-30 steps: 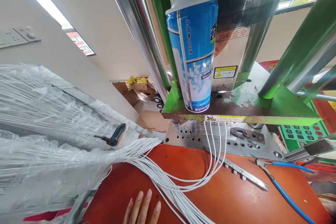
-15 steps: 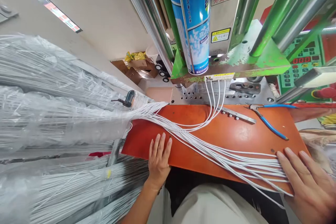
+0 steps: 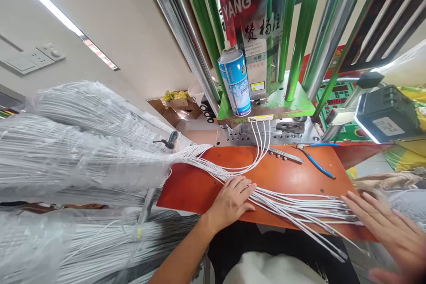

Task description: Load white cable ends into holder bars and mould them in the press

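Note:
A loose bundle of white cables [image 3: 282, 202] runs across the orange board [image 3: 289, 173], its free ends fanned out to the right. My left hand [image 3: 233, 199] lies over the middle of the bundle, fingers laid across the cables and thumb apart. At the right end, my right hand [image 3: 386, 226] is open with fingers stretched out flat, at the cable tips; which strands it touches is unclear. Several cables [image 3: 266, 137] curve up from the bundle into the press, where their ends are hidden.
Blue-handled cutting pliers [image 3: 316, 159] and a metal bar with small studs [image 3: 286, 155] lie on the board. A blue spray can [image 3: 235, 84] stands on the green press plate [image 3: 282, 108]. Plastic-wrapped cable bundles [image 3: 83, 155] fill the left side. A dark lamp-like box [image 3: 388, 113] hangs at right.
My left hand has moved right, from the board's front edge onto the cables. My right hand remains at the cable ends, which have shifted slightly. The view has tilted up.

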A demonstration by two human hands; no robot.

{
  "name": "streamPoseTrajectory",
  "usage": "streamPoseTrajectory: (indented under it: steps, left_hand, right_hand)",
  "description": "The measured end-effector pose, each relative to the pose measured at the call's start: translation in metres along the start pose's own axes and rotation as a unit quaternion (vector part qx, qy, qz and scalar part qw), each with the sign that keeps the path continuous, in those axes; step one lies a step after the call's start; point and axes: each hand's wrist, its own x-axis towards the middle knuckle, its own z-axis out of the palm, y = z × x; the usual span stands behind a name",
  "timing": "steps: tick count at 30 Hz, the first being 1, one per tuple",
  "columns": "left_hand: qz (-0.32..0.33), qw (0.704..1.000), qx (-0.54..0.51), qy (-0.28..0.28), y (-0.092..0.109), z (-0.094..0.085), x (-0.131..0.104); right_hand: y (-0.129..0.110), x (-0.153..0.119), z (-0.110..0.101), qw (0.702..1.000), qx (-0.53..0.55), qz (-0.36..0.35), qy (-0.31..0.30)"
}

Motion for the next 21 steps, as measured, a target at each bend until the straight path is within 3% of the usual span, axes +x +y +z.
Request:
streamPoseTrajectory:
  steps: [2, 4, 7, 9, 14, 17, 19, 21]
  left_hand:
    - [0.018, 1.000, -0.015, -0.009, -0.003, 0.002, 0.025]
    - [0.022, 0.999, -0.043, -0.004, -0.007, 0.006, 0.042]
    - [-0.007, 0.989, -0.145, 0.021, -0.012, 0.010, 0.053]
    - [-0.036, 0.974, -0.222, 0.028, -0.013, 0.011, 0.054]
    - [-0.072, 0.957, -0.278, 0.030, -0.011, 0.009, 0.053]
    - [-0.055, 0.960, -0.270, 0.041, -0.009, 0.008, 0.055]
    - [-0.038, 0.963, -0.262, 0.050, -0.008, 0.008, 0.056]
    - [-0.022, 0.967, -0.246, 0.059, -0.008, 0.009, 0.057]
  right_hand:
    - [-0.018, 0.013, 0.000, 0.998, 0.010, -0.034, -0.048]
    - [-0.051, 0.037, 0.012, 0.997, 0.008, -0.028, -0.070]
    - [-0.098, 0.081, 0.042, 0.996, 0.045, -0.007, -0.078]
    - [-0.113, 0.105, 0.056, 0.993, 0.077, 0.018, -0.092]
    - [-0.105, 0.130, 0.053, 0.961, 0.187, 0.086, -0.186]
    - [-0.097, 0.133, 0.046, 0.951, 0.179, 0.105, -0.227]
    - [-0.097, 0.133, 0.045, 0.957, 0.147, 0.090, -0.232]
    - [-0.100, 0.134, 0.047, 0.973, 0.109, 0.042, -0.197]
